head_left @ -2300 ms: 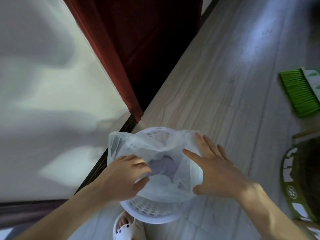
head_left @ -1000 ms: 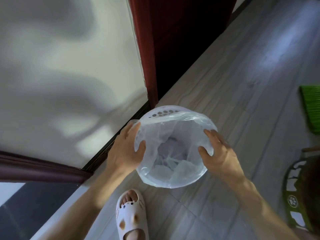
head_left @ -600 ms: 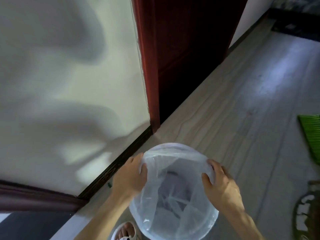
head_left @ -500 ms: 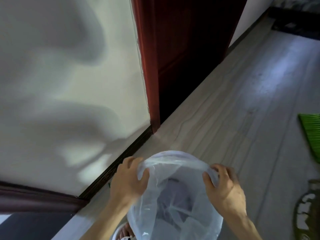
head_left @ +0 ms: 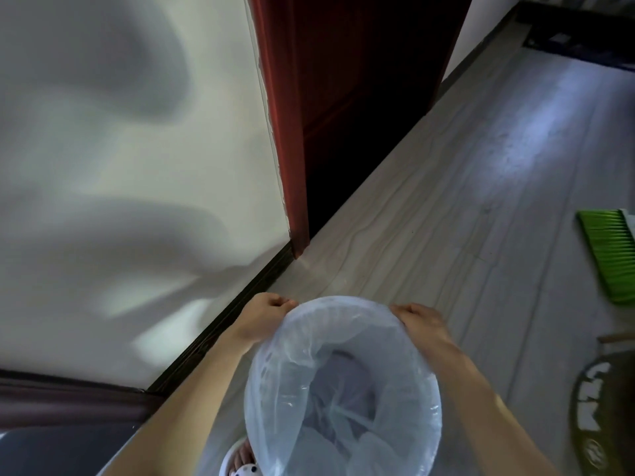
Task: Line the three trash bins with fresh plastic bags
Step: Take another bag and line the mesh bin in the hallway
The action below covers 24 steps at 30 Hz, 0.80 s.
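A round white trash bin stands on the floor at the bottom centre, wholly covered by a clear plastic bag (head_left: 343, 400) that is stretched over its rim and sags into it. My left hand (head_left: 263, 316) grips the bag's edge at the far left of the rim, fingers curled under. At the far right of the rim my right hand (head_left: 419, 321) holds the bag's edge the same way. The bin's own plastic is hidden under the bag.
A white wall with a dark baseboard (head_left: 220, 328) runs close on the left, ending at a dark red door frame (head_left: 285, 132). A green broom head (head_left: 611, 252) lies on the wooden floor at right. A green patterned object (head_left: 598, 417) sits at lower right. A white slipper (head_left: 237, 465) shows below the bin.
The bag went from loosely gathered over the bin to stretched around its whole rim. Both hands slid from the near sides to the far edge, and the view tilted up.
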Each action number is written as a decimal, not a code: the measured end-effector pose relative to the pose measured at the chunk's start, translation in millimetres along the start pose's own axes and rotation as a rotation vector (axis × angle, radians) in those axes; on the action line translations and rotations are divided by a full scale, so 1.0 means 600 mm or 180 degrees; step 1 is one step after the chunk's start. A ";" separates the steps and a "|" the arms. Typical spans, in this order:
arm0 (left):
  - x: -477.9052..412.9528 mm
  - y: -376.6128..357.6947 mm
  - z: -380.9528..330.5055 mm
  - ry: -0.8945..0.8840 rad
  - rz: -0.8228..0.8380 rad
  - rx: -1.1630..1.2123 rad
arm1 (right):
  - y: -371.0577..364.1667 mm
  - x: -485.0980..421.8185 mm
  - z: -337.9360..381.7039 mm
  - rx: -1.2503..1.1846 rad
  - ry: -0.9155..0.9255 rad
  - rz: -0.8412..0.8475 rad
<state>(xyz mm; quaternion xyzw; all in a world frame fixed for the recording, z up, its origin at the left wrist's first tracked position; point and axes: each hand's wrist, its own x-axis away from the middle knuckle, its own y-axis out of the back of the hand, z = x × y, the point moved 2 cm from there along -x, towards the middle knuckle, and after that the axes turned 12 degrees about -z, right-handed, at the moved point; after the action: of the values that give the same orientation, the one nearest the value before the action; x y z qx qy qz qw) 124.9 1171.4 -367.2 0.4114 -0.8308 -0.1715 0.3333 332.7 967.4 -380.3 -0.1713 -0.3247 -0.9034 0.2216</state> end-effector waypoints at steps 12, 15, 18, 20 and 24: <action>0.155 -0.001 0.072 0.0159 -0.0955 0.0482 | 0.047 0.172 -0.066 0.0015 0.0849 -0.0688; 0.190 -0.033 0.090 0.0421 -0.1047 0.0755 | 0.029 0.175 -0.100 0.0034 0.0390 -0.0627; 0.184 -0.028 0.078 0.0878 -0.1238 0.1338 | 0.025 0.163 -0.113 -0.0087 0.0297 -0.0514; 0.172 -0.020 0.071 0.1541 -0.0982 0.1639 | 0.031 0.157 -0.112 -0.0182 0.0241 -0.0459; 0.165 -0.004 0.080 0.1149 -0.0916 0.1391 | 0.047 0.185 -0.107 -0.0185 0.0350 -0.0619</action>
<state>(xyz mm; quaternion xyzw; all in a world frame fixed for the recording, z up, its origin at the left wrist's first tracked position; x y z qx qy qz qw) 49.4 1091.5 -362.4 0.6104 -0.7087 0.0414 0.3514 243.1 873.0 -362.5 -0.0956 -0.3009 -0.9376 0.1454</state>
